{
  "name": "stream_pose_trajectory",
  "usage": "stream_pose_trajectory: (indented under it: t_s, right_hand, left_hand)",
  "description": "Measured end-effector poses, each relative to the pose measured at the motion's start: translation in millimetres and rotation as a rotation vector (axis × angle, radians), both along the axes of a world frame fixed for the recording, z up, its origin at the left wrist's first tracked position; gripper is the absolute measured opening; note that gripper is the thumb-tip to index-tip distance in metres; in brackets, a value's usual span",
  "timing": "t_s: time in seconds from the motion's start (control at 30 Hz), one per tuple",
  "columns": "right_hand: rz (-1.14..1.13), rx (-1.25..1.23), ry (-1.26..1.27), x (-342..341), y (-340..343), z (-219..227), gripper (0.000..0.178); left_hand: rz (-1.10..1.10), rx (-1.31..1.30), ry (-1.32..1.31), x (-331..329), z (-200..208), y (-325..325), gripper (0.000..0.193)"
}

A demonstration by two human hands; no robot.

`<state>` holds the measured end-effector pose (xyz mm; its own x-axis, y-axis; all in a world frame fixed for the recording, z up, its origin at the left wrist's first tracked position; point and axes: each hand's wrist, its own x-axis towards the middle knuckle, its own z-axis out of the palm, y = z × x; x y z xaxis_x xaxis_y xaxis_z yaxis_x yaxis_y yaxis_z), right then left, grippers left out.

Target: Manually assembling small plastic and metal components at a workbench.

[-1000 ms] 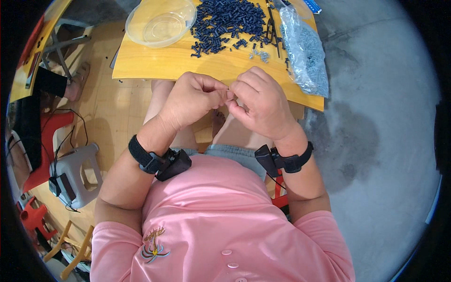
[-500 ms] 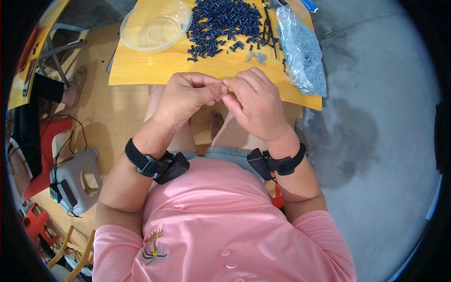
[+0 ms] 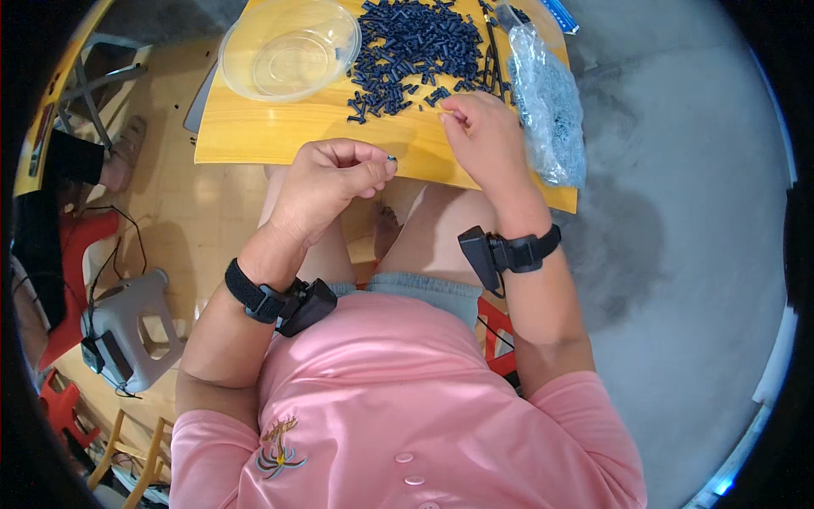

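Observation:
Between the thumb and forefinger of my left hand [image 3: 335,174] is a tiny dark piece [image 3: 391,158], mostly hidden by the fingertips. This hand is at the table's near edge. Over the tabletop on the right, my right hand [image 3: 487,127] reaches down with its thumb and forefinger slightly apart; nothing shows between them. It covers the spot of the small grey pieces. Just beyond its fingertips is a small cluster of dark pieces [image 3: 437,95]. A large heap of small dark blue plastic pieces [image 3: 415,42] spreads behind.
A clear round plastic tub [image 3: 288,51] stands at the table's left. To the right lies a clear bag of small grey pieces [image 3: 547,110], beside thin black tools [image 3: 492,55]. The yellow table [image 3: 280,136] ends above my knees. A grey stool [image 3: 136,327] stands at left.
My hands have come apart. My right hand has moved forward and right to the grey pieces, while my left hand stays near the table edge, its small dark piece now showing.

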<state>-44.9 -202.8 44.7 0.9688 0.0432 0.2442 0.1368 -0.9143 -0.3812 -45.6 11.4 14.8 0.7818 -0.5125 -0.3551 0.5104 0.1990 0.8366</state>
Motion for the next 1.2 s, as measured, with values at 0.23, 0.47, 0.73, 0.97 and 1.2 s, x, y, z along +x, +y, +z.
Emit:
stream_pose_trajectory:
  t_s: [0.23, 0.47, 0.73, 0.97, 1.2]
  right_hand:
    - [0.024, -0.194, -0.072, 22, 11, -9, 0.008]
    - [0.078, -0.33, -0.046, 30, 14, -11, 0.008]
    - [0.041, -0.218, -0.158, 29, 13, -12, 0.006]
    - [-0.147, 0.44, 0.007, -3, 21, 11, 0.011]
    - [-0.041, 0.97, 0.077, -37, 20, 16, 0.013]
  left_hand:
    - [-0.09, -0.024, 0.035, 10, -4, 7, 0.018]
    - [-0.148, 0.014, 0.038, 16, -5, 8, 0.019]
    - [-0.148, 0.016, 0.043, 15, -7, 7, 0.02]
    - [-0.116, -0.003, 0.013, 8, -9, 5, 0.017]
    - [-0.078, -0.04, -0.046, -2, 6, 1, 0.021]
